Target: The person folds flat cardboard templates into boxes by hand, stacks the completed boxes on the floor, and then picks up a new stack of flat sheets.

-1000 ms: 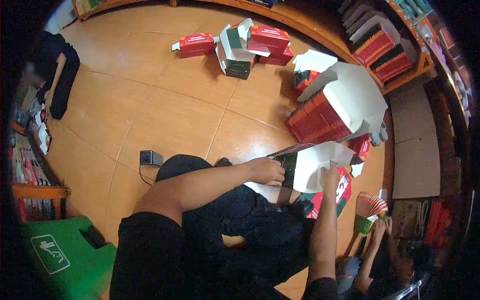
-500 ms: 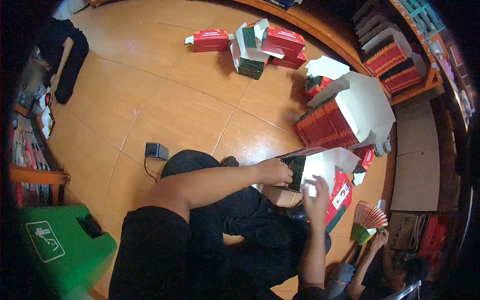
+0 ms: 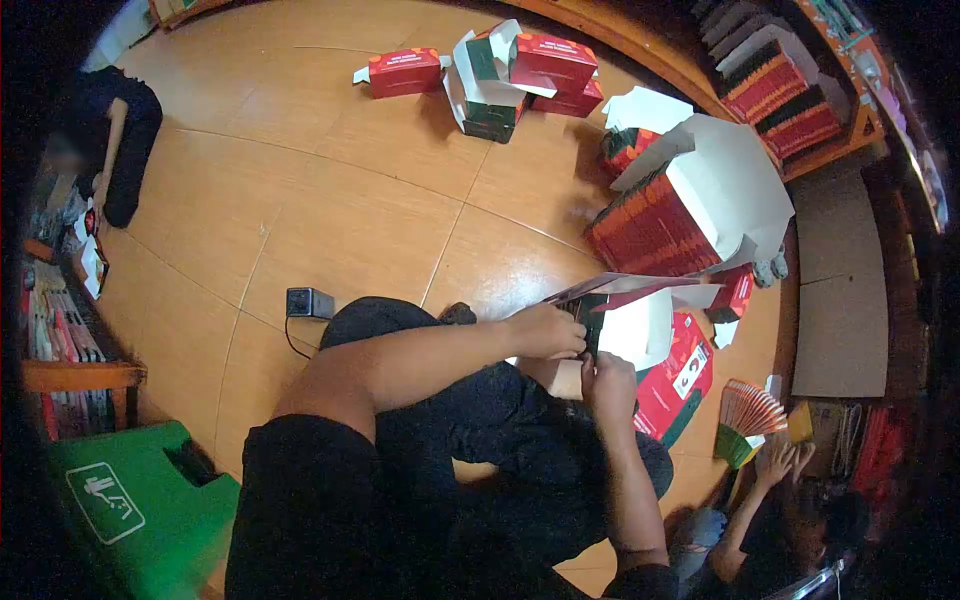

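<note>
My left hand [image 3: 547, 331] has its fingers curled on the near side of an unfolded carton [image 3: 637, 325], which is dark green and red outside and white inside. Close beside it, my right hand [image 3: 609, 379] pinches the carton's dark edge. The carton stands partly open over my lap, its upper flap [image 3: 640, 286] raised. Under and to the right of it lies a flat red printed carton sheet [image 3: 683, 375] on the floor.
A large stack of red cartons [image 3: 655, 230] stands ahead right. Folded red boxes [image 3: 553, 62] sit farther off. A small black cube [image 3: 309, 303] with a cable lies left. A green plastic stool [image 3: 140, 500] is lower left. Two other people sit nearby, far left and lower right.
My right hand has come down from above the carton onto its near edge. The carton's upper flap has lifted. At lower right, the other person's hands have moved off the fanned sheets.
</note>
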Demonstrator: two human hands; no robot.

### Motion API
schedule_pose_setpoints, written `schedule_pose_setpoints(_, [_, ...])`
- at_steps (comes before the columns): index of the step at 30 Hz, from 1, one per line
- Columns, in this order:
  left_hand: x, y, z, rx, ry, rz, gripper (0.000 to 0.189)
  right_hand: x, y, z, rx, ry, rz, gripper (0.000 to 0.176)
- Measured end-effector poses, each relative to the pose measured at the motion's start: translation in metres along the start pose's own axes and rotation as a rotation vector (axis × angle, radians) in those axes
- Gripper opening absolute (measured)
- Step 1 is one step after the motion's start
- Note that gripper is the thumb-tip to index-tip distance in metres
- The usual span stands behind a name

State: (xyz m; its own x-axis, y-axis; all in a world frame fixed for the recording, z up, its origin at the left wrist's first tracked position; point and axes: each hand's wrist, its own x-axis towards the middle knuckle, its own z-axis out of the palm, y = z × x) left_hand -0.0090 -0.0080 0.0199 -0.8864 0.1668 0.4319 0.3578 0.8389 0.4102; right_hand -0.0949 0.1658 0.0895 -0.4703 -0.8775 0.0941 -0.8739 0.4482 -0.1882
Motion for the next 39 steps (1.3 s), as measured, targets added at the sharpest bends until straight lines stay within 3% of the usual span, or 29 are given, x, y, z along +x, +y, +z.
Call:
schedule_pose_setpoints(3, [0.0, 0.009, -0.011, 0.118, 0.111, -0.011, 0.015, 0.011, -0.002, -0.006, -0.019, -0.092, -0.015, 0.03])
schedule_pose_setpoints(5, [0.0, 0.005, -0.005, 0.14, 0.05, -0.044, 0.02, 0.021, -0.012, -0.018, 0.164, -0.197, 0.28, 0.034])
schedule_pose_setpoints(7, [0.0, 0.005, -0.001, 0.154, 0.098, 0.018, 0.023, 0.027, -0.013, -0.016, 0.187, -0.128, 0.252, 0.037])
schedule_pose_setpoints(9, [0.003, 0.008, -0.005, 0.149, 0.034, -0.017, 0.029, 0.031, -0.007, -0.011, 0.027, -0.099, 0.207, 0.034])
schedule_pose_setpoints(11, [0.003, 0.015, -0.013, 0.106, 0.035, -0.14, 0.033, 0.027, -0.01, -0.015, 0.01, -0.113, 0.212, 0.033])
schedule_pose_setpoints(14, [0.001, 0.015, -0.009, 0.119, 0.059, -0.172, 0.037, 0.026, -0.004, -0.006, 0.001, -0.118, 0.184, 0.032])
schedule_pose_setpoints(24, [0.002, 0.014, -0.011, 0.122, -0.026, -0.23, 0.041, 0.03, -0.008, -0.014, -0.041, -0.138, 0.187, 0.029])
schedule_pose_setpoints(33, [0.003, 0.015, -0.014, 0.095, -0.045, -0.225, 0.044, 0.024, 0.005, 0.006, -0.096, -0.146, 0.065, 0.033])
schedule_pose_setpoints(39, [0.0, 0.007, -0.006, -0.043, 0.008, -0.261, 0.043, 0.029, -0.017, -0.012, -0.031, -0.207, 0.203, 0.032])
